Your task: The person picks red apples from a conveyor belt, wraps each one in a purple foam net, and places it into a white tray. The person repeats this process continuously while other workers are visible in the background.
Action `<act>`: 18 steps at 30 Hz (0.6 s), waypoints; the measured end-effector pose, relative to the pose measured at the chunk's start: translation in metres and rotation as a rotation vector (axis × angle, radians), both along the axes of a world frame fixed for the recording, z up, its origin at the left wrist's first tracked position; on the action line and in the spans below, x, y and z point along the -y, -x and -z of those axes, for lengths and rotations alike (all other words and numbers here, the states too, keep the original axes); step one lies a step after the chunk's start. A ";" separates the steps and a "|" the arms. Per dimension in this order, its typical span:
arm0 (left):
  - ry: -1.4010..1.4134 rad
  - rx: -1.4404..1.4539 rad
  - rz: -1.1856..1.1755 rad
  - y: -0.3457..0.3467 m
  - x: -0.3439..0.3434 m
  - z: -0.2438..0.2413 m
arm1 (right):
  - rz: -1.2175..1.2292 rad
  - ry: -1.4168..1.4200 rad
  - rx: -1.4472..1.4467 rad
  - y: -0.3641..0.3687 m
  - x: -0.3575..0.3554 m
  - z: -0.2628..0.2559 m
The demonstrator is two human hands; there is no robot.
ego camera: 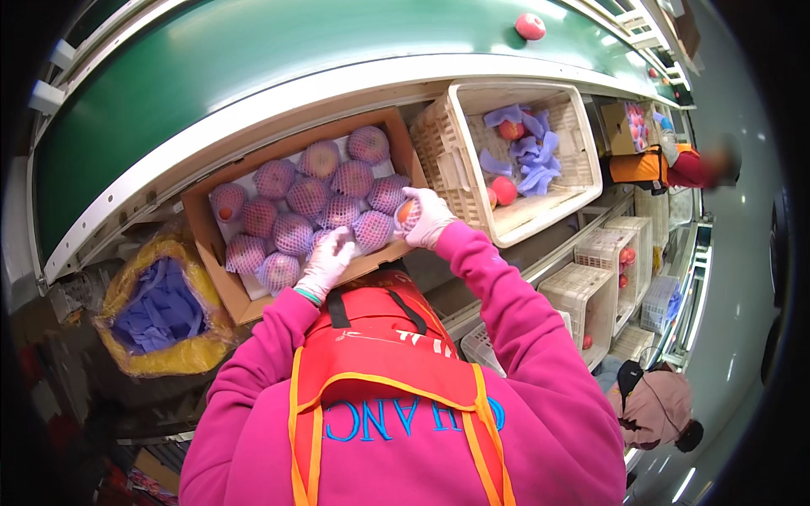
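My right hand (427, 218), in a pale glove, grips an apple in a foam net (407, 214) at the right edge of an open cardboard box (212, 256). Over the box's near side, my gloved left hand (327, 258) lies against a netted apple (320, 236) that it partly covers. Whether its fingers close around that apple is hidden. Several more apples in purple-pink foam nets (308, 195) fill the box in rows on a white liner (254, 286).
Right of the box stands a white plastic crate (538, 222) with loose apples (504, 190) and purple foam nets (538, 164). A yellow-rimmed bag (171, 364) of purple nets sits left. Beyond runs a green conveyor (266, 69) carrying an apple (530, 26). Two people (655, 405) are at right.
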State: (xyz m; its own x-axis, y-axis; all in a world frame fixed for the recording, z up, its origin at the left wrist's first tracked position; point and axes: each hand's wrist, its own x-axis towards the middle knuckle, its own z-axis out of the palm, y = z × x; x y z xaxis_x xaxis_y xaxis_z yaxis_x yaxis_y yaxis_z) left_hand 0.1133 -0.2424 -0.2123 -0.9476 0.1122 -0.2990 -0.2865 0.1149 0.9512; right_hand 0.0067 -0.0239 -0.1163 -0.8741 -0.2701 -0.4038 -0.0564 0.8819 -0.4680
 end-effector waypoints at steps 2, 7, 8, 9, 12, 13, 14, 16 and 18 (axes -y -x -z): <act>0.234 -0.283 0.064 0.009 -0.010 0.000 | -0.273 -0.414 0.110 0.012 0.016 -0.007; 0.763 -0.400 0.418 0.058 -0.052 -0.001 | -0.695 -0.746 0.137 0.022 0.037 0.018; 0.825 -0.331 0.466 0.065 -0.060 0.003 | -0.675 -0.751 0.177 0.025 0.036 0.029; 0.839 -0.324 0.467 0.066 -0.063 0.012 | -0.649 -0.732 0.201 0.026 0.035 0.036; 0.869 -0.395 0.406 0.064 -0.065 0.032 | -0.555 -0.617 0.234 0.027 0.026 0.050; 0.871 -0.405 0.430 0.063 -0.062 0.035 | -0.568 -0.554 0.228 0.029 0.020 0.053; 0.873 -0.415 0.455 0.062 -0.059 0.039 | -0.581 -0.491 0.222 0.030 0.014 0.056; 0.871 -0.451 0.460 0.061 -0.058 0.043 | -0.584 -0.389 0.207 0.032 0.008 0.060; 0.851 -0.448 0.468 0.062 -0.058 0.042 | -0.624 -0.364 0.224 0.036 0.005 0.064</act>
State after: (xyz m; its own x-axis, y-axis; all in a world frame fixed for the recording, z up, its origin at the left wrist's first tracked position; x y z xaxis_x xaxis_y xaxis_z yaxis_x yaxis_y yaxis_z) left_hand 0.0510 -0.1846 -0.2546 -0.9071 0.4121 -0.0855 0.3143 0.7984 0.5135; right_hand -0.0295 -0.0293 -0.1798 -0.4891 -0.5035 -0.7122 -0.5338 0.8186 -0.2120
